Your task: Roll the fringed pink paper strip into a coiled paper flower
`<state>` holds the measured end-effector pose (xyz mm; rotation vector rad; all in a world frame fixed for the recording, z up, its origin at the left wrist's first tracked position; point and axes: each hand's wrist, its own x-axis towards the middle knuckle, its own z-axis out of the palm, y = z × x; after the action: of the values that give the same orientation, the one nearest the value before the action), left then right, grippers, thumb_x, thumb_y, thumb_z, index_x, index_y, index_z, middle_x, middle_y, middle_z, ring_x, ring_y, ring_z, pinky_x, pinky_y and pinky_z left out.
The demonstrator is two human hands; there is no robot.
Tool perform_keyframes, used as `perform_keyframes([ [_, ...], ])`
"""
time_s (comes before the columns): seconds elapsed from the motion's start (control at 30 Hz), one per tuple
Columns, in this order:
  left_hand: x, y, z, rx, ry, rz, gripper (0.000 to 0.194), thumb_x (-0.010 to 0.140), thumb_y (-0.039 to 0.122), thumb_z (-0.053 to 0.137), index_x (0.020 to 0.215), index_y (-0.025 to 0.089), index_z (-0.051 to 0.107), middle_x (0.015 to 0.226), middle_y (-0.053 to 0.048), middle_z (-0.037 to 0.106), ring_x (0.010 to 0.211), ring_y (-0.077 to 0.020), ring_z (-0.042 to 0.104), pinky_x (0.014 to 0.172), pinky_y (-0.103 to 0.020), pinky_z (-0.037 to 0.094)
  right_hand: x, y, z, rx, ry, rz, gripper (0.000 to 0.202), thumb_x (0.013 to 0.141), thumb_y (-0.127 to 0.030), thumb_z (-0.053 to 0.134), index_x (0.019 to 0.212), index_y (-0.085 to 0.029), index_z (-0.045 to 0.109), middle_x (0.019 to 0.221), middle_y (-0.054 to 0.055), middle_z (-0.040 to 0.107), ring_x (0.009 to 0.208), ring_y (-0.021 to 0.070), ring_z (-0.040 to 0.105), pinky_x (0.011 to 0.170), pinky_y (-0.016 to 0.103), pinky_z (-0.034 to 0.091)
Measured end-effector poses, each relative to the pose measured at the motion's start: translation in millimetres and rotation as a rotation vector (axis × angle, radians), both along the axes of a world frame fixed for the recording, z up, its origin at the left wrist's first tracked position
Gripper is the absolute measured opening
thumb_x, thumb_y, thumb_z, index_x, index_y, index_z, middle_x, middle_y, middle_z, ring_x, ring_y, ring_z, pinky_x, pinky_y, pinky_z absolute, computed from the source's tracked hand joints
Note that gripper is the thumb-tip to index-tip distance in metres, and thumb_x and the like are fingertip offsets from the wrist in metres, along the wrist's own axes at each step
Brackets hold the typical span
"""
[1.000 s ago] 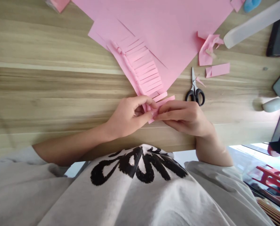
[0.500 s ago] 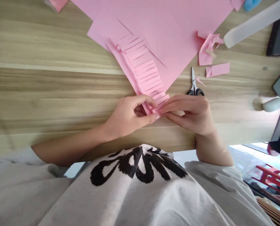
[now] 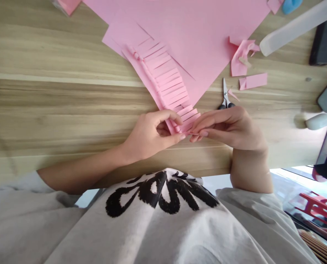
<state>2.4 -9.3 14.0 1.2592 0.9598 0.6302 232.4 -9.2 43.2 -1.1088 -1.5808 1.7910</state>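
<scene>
A pink paper strip [image 3: 171, 81] with many cuts along its right side and a rolled left edge runs down toward me over a large pink sheet [image 3: 201, 40]. My left hand [image 3: 155, 132] grips the strip's near end, thumb below and index finger above the rolled edge. On the other side, my right hand [image 3: 225, 126] pinches a thin pink end between thumb and fingers, at the lowest cut tab. Part of that end is hidden by the fingers.
Small scissors [image 3: 225, 95] with black handles lie just beyond my right hand. Pink scraps [image 3: 241, 58], a cut pink piece [image 3: 253, 81], a long whitish strip [image 3: 295, 29] and a dark case [image 3: 324, 42] lie to the right on the wooden table [image 3: 56, 110].
My right hand has turned and shifted slightly right; its thumb now shows against the pinched thin paper end. My left hand has hardly moved.
</scene>
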Motion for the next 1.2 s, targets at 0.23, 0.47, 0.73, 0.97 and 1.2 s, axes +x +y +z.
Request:
perform_keyframes([
  [0.23, -0.9, 0.5, -0.7, 0.046, 0.006, -0.013, 0.017, 0.075, 0.016, 0.074, 0.09, 0.015, 0.067, 0.08, 0.0, 0.068, 0.067, -0.009, 0.064, 0.063, -0.019, 0.055, -1.3, 0.4, -2.6, 0.01, -0.006, 0.022, 0.01, 0.081, -0.011, 0.075, 0.088, -0.019, 0.078, 0.086, 0.004, 0.078, 0.083, 0.0141, 0.074, 0.076, 0.024, 0.062],
  [0.47, -1.0, 1.4, 3.4, -0.007, -0.01, -0.033, 0.015, 0.079, 0.022, 0.074, 0.091, 0.016, 0.066, 0.077, 0.001, 0.069, 0.063, -0.0084, 0.065, 0.054, -0.016, 0.051, -1.3, -0.7, -3.6, -0.016, -0.002, -0.067, 0.009, 0.08, -0.013, 0.075, 0.086, -0.02, 0.077, 0.085, 0.003, 0.078, 0.08, 0.0147, 0.075, 0.075, 0.025, 0.064],
  [0.73, -0.8, 2.1, 4.4, 0.049, 0.047, -0.043, 0.008, 0.085, 0.021, 0.07, 0.09, 0.016, 0.067, 0.074, 0.002, 0.069, 0.061, -0.008, 0.063, 0.053, -0.016, 0.049, -0.3, 1.0, -2.8, 0.024, 0.015, 0.038, 0.01, 0.089, -0.016, 0.068, 0.091, -0.017, 0.078, 0.084, 0.005, 0.078, 0.08, 0.0135, 0.074, 0.074, 0.024, 0.062],
  [0.97, -0.8, 3.5, 6.3, 0.043, 0.081, -0.048, 0.009, 0.084, 0.021, 0.071, 0.091, 0.016, 0.068, 0.074, 0.002, 0.069, 0.062, -0.008, 0.062, 0.054, -0.016, 0.049, -1.0, 1.2, -6.0, 0.042, 0.023, 0.052, 0.014, 0.08, -0.013, 0.076, 0.091, -0.021, 0.08, 0.089, 0.003, 0.078, 0.083, 0.0116, 0.072, 0.077, 0.022, 0.06],
  [1.2, -0.9, 3.5, 7.1, 0.046, 0.062, -0.056, 0.007, 0.084, 0.02, 0.069, 0.09, 0.016, 0.067, 0.074, 0.002, 0.07, 0.062, -0.0081, 0.062, 0.056, -0.016, 0.049, -1.2, 1.1, -8.1, -0.014, 0.034, 0.039, 0.016, 0.078, -0.017, 0.079, 0.092, -0.024, 0.08, 0.093, 0.003, 0.077, 0.085, 0.0145, 0.073, 0.076, 0.026, 0.061],
])
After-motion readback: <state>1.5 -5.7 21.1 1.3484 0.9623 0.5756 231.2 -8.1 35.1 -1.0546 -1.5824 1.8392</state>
